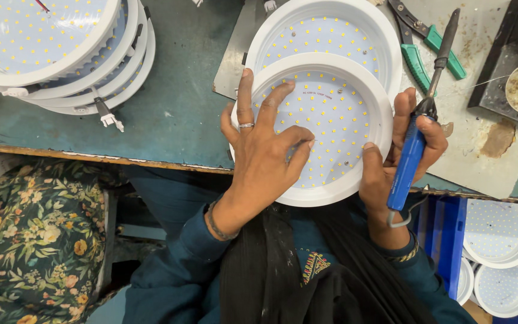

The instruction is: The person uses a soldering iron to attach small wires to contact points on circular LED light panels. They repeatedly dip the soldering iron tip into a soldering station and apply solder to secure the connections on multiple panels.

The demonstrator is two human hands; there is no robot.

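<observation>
Soldering work on a round white LED downlight panel (331, 129), which is lying at the near edge of the teal workbench (175, 114), overlapping a second identical panel (325, 36) behind it. Left hand (262, 153) is spreading over the panel's left half, index and thumb pinching together near the middle of the LED board as if holding something small there; what it is, too small to tell. A ring is showing on one finger. Right hand (400, 150) is bracing the panel's right rim with its thumb while the fingers are wrapping closed around a blue-handled soldering iron (418, 129), tip pointing up and away from the board, over the grey mat (487, 108). Judging from this, the step in hand looks like positioning or checking a spot on the board before soldering, not the soldering itself, since the iron tip is staying clear of the LEDs. Next move is likely calling for swinging the tip down to the pinched spot while the left hand is keeping the panel steady and fingers clear of the hot end. Green-handled pliers (421, 48) are lying just beyond, a stack of panels (61, 48) is sitting far left, and more panels (499, 234) are sitting in a blue bin lower right.
</observation>
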